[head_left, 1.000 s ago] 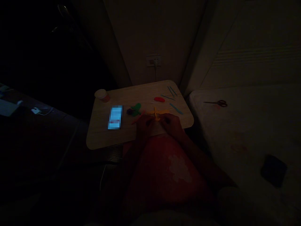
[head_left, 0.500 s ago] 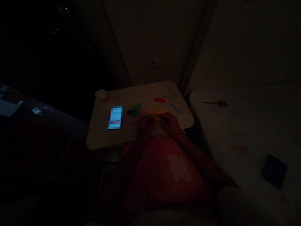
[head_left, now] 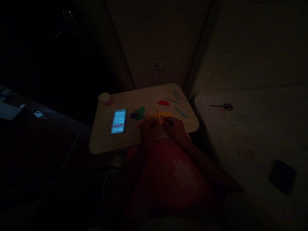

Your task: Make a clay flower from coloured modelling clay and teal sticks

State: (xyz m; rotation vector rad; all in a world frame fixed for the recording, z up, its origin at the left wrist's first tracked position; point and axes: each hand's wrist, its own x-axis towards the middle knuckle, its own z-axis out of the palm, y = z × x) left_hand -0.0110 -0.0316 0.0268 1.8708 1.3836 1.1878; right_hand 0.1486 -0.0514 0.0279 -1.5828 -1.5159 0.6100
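Observation:
In the dim head view, my left hand [head_left: 149,129] and my right hand [head_left: 175,128] meet at the near edge of a small wooden table [head_left: 106,139]. Between their curled fingers is the near end of a yellow-orange strip of modelling clay [head_left: 159,113]. Another orange clay strip [head_left: 167,114] lies crosswise behind it. A thin reddish clay strip [head_left: 141,123] is just left of my left hand. Farther left lie green clay [head_left: 140,113] and a dark clay lump [head_left: 133,115]. Darkness blurs the exact finger contact.
A lit phone [head_left: 118,121] and a paper cup [head_left: 105,98] occupy the table's left side. Red clay [head_left: 164,103], a blue plastic knife [head_left: 181,112] and thin blue tools [head_left: 176,95] are at the right. Scissors [head_left: 223,106] rest on the pale surface [head_left: 226,134] beside the table.
The whole view has shifted slightly. Both hands stay at the yellow-orange strip, with its near end curled a little differently between the fingers.

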